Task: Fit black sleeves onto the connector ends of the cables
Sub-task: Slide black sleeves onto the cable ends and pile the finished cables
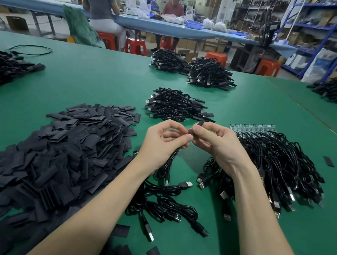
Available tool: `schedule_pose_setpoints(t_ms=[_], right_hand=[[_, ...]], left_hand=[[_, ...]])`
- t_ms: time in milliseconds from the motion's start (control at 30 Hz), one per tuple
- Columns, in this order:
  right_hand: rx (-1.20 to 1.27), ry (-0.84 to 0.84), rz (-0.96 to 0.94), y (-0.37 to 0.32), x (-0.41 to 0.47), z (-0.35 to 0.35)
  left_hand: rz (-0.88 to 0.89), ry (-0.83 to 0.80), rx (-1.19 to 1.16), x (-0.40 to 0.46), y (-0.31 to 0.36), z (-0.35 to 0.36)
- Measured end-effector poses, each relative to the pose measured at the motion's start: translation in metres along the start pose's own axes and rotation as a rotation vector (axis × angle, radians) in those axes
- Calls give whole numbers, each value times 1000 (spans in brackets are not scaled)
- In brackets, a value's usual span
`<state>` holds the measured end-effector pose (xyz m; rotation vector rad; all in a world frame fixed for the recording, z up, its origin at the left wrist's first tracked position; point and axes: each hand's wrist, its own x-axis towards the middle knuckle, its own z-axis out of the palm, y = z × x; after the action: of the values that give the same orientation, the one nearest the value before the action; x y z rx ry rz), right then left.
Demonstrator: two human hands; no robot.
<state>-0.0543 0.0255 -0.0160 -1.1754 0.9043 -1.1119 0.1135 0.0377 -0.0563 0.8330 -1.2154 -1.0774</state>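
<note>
Green workbench, busy workshop behind. Left hand gripping light, limp cable; right hand pinching thin, pliable sleeve by its sides.
</note>
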Motion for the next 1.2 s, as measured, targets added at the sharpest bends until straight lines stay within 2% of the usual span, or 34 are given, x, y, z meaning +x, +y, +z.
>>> schedule_pose_setpoints(t_ms=[233, 500, 1200], right_hand=[[-23, 108, -239, 8, 4, 14], [132, 144, -176, 14, 8, 15], [112, 239, -228, 16, 7, 27]], left_hand=[[-15, 51, -62, 2, 0, -1], [-25, 59, -66, 2, 0, -2], [-30, 82, -83, 2, 2, -2]])
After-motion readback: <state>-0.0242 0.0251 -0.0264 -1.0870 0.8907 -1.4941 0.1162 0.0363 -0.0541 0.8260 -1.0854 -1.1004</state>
